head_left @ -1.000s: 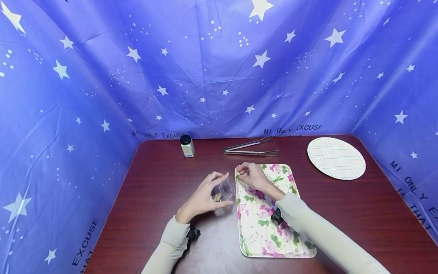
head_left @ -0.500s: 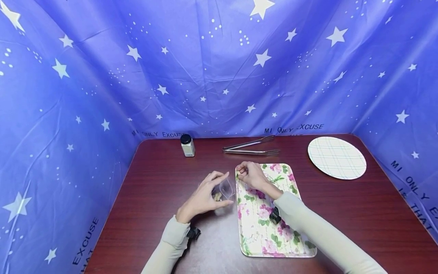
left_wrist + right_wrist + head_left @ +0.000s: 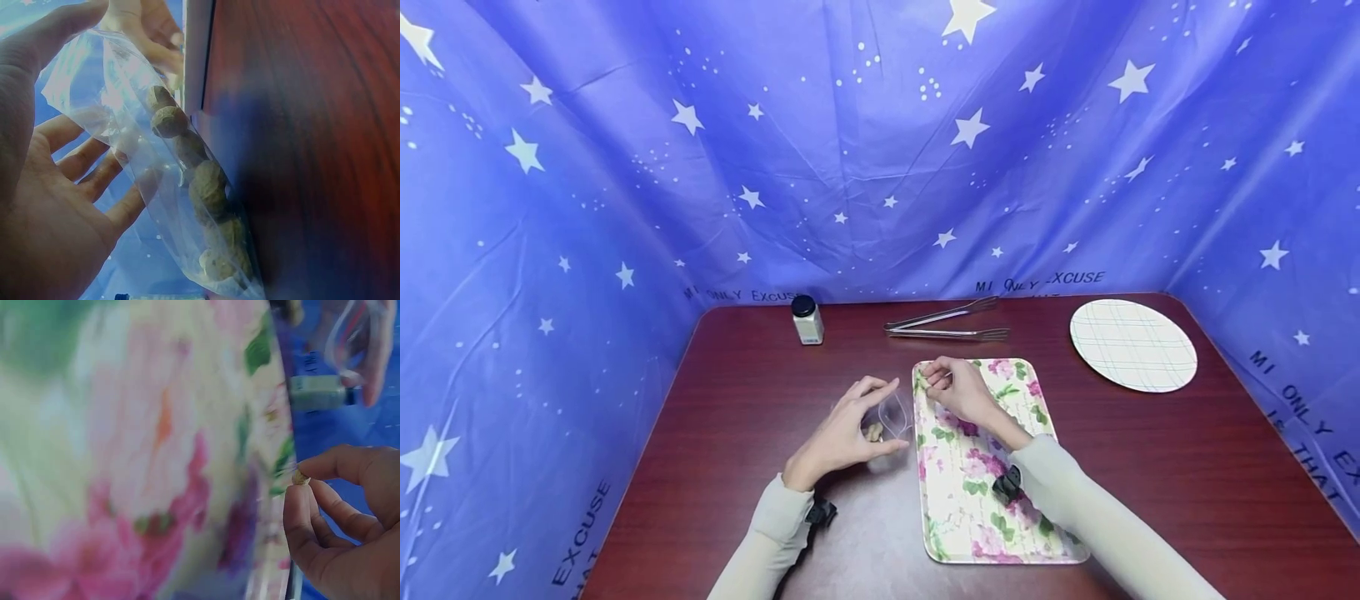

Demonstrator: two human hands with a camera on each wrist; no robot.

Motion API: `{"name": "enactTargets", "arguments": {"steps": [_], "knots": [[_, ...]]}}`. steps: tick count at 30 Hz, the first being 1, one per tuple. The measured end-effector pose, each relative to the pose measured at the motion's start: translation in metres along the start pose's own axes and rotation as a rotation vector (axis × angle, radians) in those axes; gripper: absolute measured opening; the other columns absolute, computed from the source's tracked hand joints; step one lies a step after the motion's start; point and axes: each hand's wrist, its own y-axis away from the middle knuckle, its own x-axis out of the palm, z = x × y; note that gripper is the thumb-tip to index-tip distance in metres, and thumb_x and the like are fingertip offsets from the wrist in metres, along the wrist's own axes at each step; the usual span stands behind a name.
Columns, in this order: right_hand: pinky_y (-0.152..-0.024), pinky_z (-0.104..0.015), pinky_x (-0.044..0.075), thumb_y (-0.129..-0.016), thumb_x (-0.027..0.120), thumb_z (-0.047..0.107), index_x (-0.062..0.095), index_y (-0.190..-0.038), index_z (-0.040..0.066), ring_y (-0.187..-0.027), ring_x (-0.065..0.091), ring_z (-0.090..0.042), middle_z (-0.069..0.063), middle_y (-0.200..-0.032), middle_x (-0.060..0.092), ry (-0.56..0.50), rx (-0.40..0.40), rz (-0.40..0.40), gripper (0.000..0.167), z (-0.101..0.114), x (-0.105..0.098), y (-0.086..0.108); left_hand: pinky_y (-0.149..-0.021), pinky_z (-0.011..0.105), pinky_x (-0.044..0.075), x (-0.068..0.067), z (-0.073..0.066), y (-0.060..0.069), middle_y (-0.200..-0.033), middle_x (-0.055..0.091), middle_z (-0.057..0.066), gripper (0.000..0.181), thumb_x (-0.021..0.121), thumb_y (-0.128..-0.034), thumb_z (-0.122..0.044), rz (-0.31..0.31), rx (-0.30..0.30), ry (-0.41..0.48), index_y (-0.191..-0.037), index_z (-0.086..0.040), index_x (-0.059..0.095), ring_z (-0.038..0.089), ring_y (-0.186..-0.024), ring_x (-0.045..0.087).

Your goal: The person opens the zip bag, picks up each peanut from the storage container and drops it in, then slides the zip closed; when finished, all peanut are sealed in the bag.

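My left hand (image 3: 842, 429) holds a clear plastic bag (image 3: 893, 414) by its mouth, thumb and fingers spread apart around it. Several unshelled peanuts (image 3: 209, 187) lie along the bottom of the bag in the left wrist view. My right hand (image 3: 962, 392) is over the far left corner of a flowered tray (image 3: 951, 500). Between its thumb and fingertips it pinches a small tan piece (image 3: 300, 478), which looks like a peanut and is mostly covered by the fingers. The bag sits just left of the tray's edge.
Metal tongs (image 3: 947, 321) lie spread behind the tray. A black-capped shaker jar (image 3: 807, 321) stands at the back left of the dark red table (image 3: 737, 392). To the back right lies a white checked plate (image 3: 1133, 346). A blue star-patterned curtain (image 3: 850, 150) surrounds the table.
My right hand has shifted slightly to the right over the tray, and its fingers look a little less tucked. My left hand and the bag stay in place.
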Motion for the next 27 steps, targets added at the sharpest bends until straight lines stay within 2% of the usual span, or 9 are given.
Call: {"name": "enactTargets", "arguments": {"steps": [5,9,14,19,24,27], "knots": [[-0.073,-0.021,0.058,-0.083,0.073,-0.006,0.074,-0.105,0.0,-0.083,0.07,-0.018,-0.013,-0.095,0.076,-0.062,-0.021,-0.012,0.022,0.017,-0.003,0.021,-0.103,0.037,0.052,0.0,-0.002,0.0,-0.139,0.057,0.0,0.092,0.089,-0.0804,-0.047,0.0,0.004,-0.001,-0.158,-0.018,0.048,0.013,-0.123,0.056],[-0.074,-0.024,0.06,-0.084,0.073,-0.005,0.075,-0.107,0.003,-0.083,0.07,-0.016,-0.012,-0.095,0.076,-0.086,-0.063,0.024,0.025,0.029,0.0,0.034,-0.104,0.038,0.052,-0.001,-0.003,0.0,-0.141,0.057,0.0,0.092,0.089,-0.0807,-0.046,0.005,0.002,0.006,-0.157,-0.016,0.048,0.014,-0.125,0.056],[-0.075,-0.024,0.062,-0.084,0.073,-0.007,0.075,-0.108,0.003,-0.085,0.071,-0.016,-0.013,-0.1,0.076,-0.115,-0.112,0.075,0.026,0.035,0.008,0.043,-0.106,0.04,0.052,-0.001,-0.004,0.0,-0.142,0.056,0.001,0.09,0.088,-0.0812,-0.047,0.001,-0.002,0.015,-0.156,-0.014,0.049,0.015,-0.128,0.056],[-0.075,-0.023,0.061,-0.086,0.072,-0.005,0.074,-0.108,0.002,-0.086,0.072,-0.016,-0.013,-0.099,0.077,-0.123,-0.133,0.09,0.024,0.035,0.014,0.047,-0.108,0.04,0.052,-0.001,-0.005,0.0,-0.141,0.057,0.001,0.09,0.089,-0.0808,-0.047,0.003,-0.002,0.021,-0.156,-0.015,0.05,0.016,-0.13,0.056],[-0.075,-0.024,0.062,-0.09,0.074,0.001,0.074,-0.108,0.001,-0.084,0.072,-0.014,-0.01,-0.095,0.077,-0.119,-0.147,0.057,0.018,0.035,0.015,0.05,-0.109,0.04,0.052,0.0,-0.005,0.0,-0.14,0.057,0.001,0.091,0.089,-0.0807,-0.047,0.005,0.003,0.015,-0.156,-0.014,0.05,0.015,-0.129,0.057],[-0.075,-0.023,0.061,-0.093,0.073,0.006,0.075,-0.106,0.004,-0.083,0.071,-0.013,-0.008,-0.095,0.077,-0.109,-0.117,0.012,0.014,0.036,0.015,0.052,-0.11,0.04,0.051,0.001,-0.005,0.0,-0.14,0.057,0.0,0.091,0.089,-0.0807,-0.046,0.005,0.004,0.007,-0.156,-0.014,0.05,0.015,-0.131,0.056]]}}
